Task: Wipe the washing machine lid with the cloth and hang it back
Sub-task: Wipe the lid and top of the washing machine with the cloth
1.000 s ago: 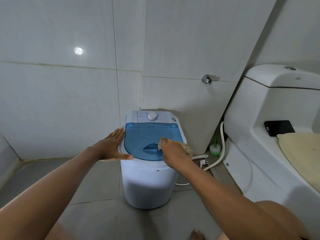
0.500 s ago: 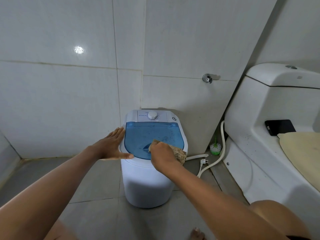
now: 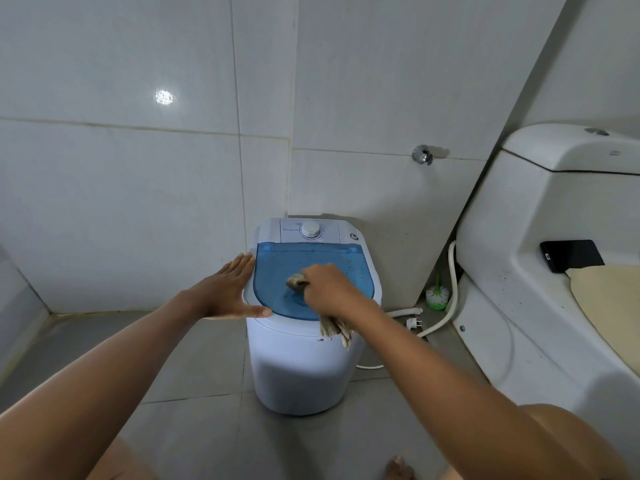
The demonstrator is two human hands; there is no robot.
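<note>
On lid (image 3: 277,282), cloth (image 3: 296,282) in right-hand (image 3: 329,289) grip

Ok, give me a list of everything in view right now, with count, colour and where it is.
washing machine: one, white, on the floor against the wall
lid: one, blue, closed on top of the machine
dial: one, white, on the panel behind the lid
cloth: one, beige, on the lid, hanging over the front edge
tap: one, chrome, on the wall
toilet: one, white, right side
phone: one, black, on the toilet
brush: one, green and white, on the floor by the hose
hose: one, white, beside the toilet
plug: one, white, on the floor
left hand: flat on the machine's left rim
right hand: grip on the cloth
</note>
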